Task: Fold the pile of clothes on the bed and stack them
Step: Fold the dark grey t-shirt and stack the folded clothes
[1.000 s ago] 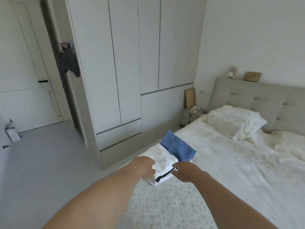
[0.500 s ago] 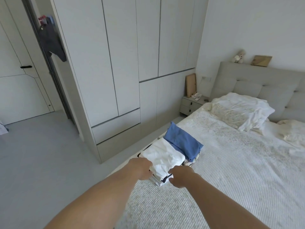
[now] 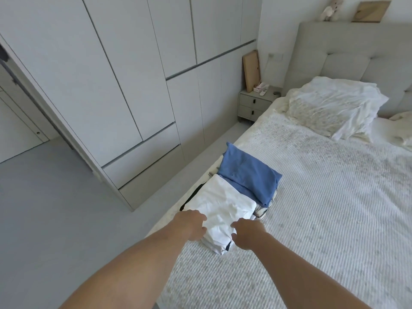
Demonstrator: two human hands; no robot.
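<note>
Gripping the near end of the white folded garment (image 3: 219,214) with both hands — my left hand (image 3: 192,224) on its left corner, my right hand (image 3: 247,232) on its right, fingers curled in against the cloth at the edges. I hold it at both corners, I'd say, so the fold stays square and the layers don't slide apart as I seat it on the stack. Beyond my fingers lies the blue folded garment (image 3: 248,177), smooth cotton with a stitched seam, overlapping the far end of the white one. Under both peeks a dark-trimmed piece and some patterned fabric — hard to tell what they are. The white cloth is thin and creased, soft-edged, a plump rectangle several layers thick. All of it sits on the bed (image 3: 323,219), near its left edge, on a ribbed, nubbly white cover that should give good friction. Far past my right fingers, a rumpled pillow (image 3: 334,107) against the padded headboard.
</note>
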